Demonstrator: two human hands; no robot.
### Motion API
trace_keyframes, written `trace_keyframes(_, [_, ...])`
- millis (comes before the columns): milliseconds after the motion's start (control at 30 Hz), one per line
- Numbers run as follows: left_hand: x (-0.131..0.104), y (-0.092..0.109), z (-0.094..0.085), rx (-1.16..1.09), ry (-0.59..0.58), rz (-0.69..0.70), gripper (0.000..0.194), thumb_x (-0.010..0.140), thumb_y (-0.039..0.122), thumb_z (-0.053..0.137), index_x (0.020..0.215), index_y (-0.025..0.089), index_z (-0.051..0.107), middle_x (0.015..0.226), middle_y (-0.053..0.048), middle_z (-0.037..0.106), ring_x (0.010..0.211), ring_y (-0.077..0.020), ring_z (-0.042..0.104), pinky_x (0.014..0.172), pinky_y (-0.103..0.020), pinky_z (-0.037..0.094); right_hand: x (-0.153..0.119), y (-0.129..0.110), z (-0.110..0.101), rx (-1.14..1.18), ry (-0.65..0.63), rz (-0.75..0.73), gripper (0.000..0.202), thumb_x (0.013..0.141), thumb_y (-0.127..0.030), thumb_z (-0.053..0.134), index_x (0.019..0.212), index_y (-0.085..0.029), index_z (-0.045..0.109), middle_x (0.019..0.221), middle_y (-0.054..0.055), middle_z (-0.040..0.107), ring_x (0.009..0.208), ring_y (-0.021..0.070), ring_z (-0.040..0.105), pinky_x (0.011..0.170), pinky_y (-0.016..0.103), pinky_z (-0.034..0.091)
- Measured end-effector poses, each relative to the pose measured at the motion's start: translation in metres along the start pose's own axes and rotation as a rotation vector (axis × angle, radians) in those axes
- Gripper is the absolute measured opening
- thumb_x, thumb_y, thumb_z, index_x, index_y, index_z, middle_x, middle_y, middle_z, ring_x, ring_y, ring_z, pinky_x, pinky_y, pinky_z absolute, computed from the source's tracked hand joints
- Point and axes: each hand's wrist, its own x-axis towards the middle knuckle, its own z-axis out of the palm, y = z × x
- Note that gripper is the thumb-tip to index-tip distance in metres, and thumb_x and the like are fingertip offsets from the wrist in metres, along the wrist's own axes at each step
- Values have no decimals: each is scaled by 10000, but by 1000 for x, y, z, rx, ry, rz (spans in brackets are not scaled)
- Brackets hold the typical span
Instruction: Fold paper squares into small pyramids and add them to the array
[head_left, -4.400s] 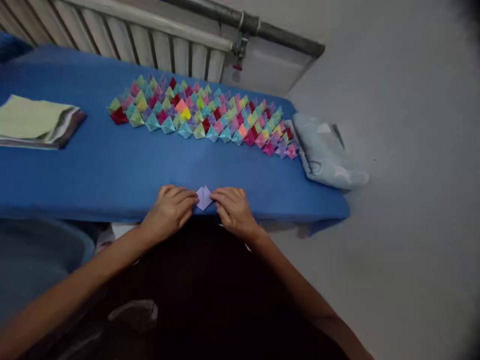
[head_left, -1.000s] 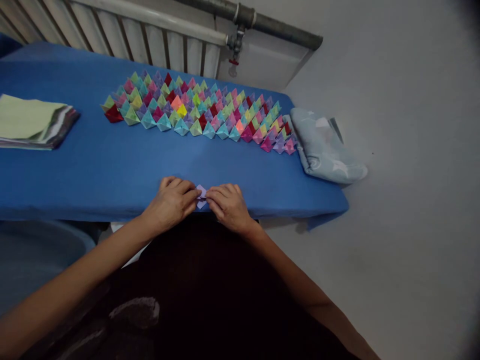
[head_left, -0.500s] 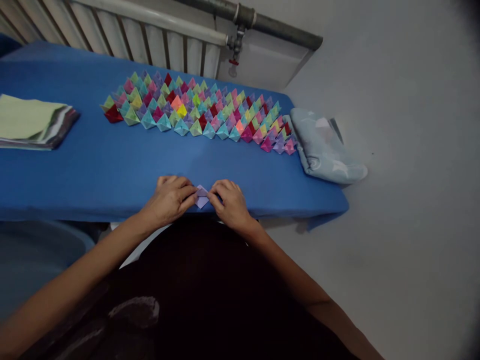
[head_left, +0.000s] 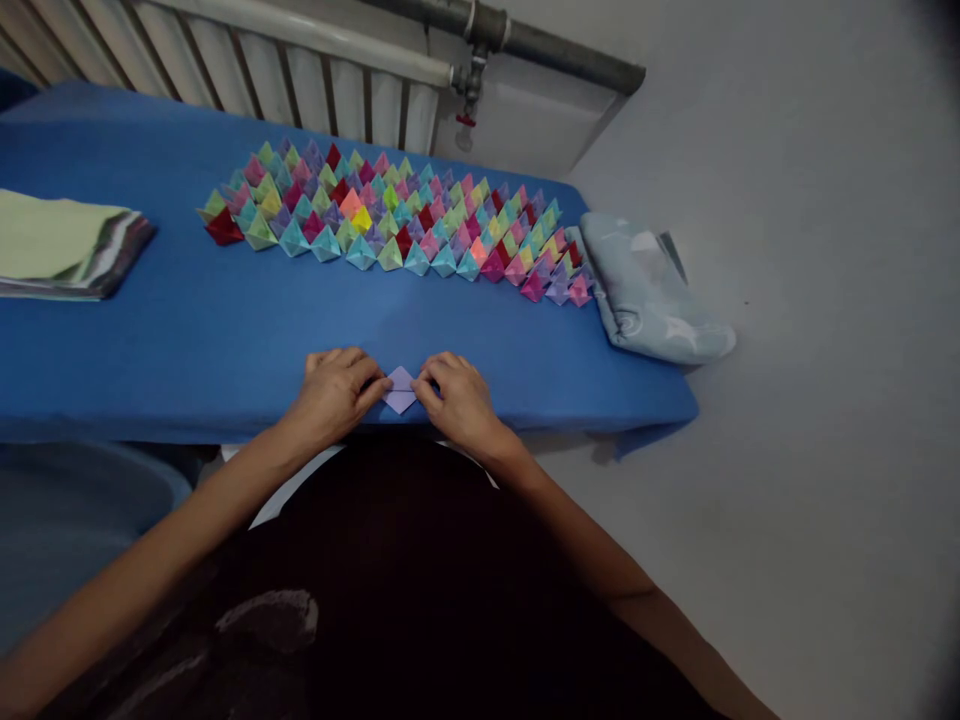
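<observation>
A small purple folded paper [head_left: 400,391] in a diamond shape lies near the front edge of the blue-covered table, a crease line running across its middle. My left hand [head_left: 341,390] pinches its left corner between thumb and fingers. The right corner is pinched by my right hand [head_left: 454,398], the other fingers curled. Beyond the hands, rows of folded paper pieces [head_left: 360,252] in many colours stand close together.
A stack of paper sheets [head_left: 52,240] lies at the left of the blue table [head_left: 225,360]. A folded light-blue cloth [head_left: 652,300] sits at the right end. Behind are a radiator [head_left: 307,90] and a pipe with a red valve [head_left: 466,120]. A wall is at right.
Both hands have drawn slightly apart, the left one moving a little to the left. More of the purple paper shows between them, and it looks flatter.
</observation>
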Motion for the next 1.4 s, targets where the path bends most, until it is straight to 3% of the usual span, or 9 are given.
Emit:
trace_keyframes(400, [2, -5, 5, -79, 23, -34, 231, 913, 353, 548, 772, 186, 625, 984, -58, 674, 934, -226, 586, 915, -419, 348, 2, -6, -3, -52, -13, 35, 201, 916, -205, 512, 729, -190, 585, 879, 46, 632, 842, 176, 529, 794, 314, 384])
trace_keyframes(1033, [1, 0, 2, 148, 47, -37, 242, 907, 373, 587, 785, 175, 651, 982, -102, 667, 912, -263, 587, 839, -414, 379, 6, -7, -5, -123, -60, 69, 152, 903, -240, 553, 771, -190, 610, 912, 50, 616, 858, 188, 545, 768, 319, 407])
trace_keyframes(1133, [0, 1, -2, 162, 97, 71, 182, 934, 323, 551, 909, 209, 691, 1042, -98, 671, 940, -259, 586, 860, -422, 372, 7, -8, -7, -116, -83, 70, 150, 913, -251, 555, 787, -191, 611, 917, 49, 607, 865, 187, 542, 759, 318, 403])
trace_keyframes(1267, [-3, 0, -5, 67, 17, 361, 300, 953, 146, 453, 1036, 283, 707, 1006, -57, 701, 912, -215, 604, 937, -431, 350, 8, -7, -8, -100, -81, 54, 160, 920, -257, 562, 777, -198, 603, 901, 46, 601, 851, 188, 538, 749, 317, 395])
trace_keyframes(1400, [-8, -3, -6, 47, -7, 402, 371, 938, 79, 433, 1088, 286, 702, 1040, -50, 722, 925, -202, 629, 1004, -454, 321, 7, -6, -6, -86, -78, 36, 156, 923, -258, 564, 783, -200, 605, 909, 48, 606, 853, 191, 528, 768, 327, 384])
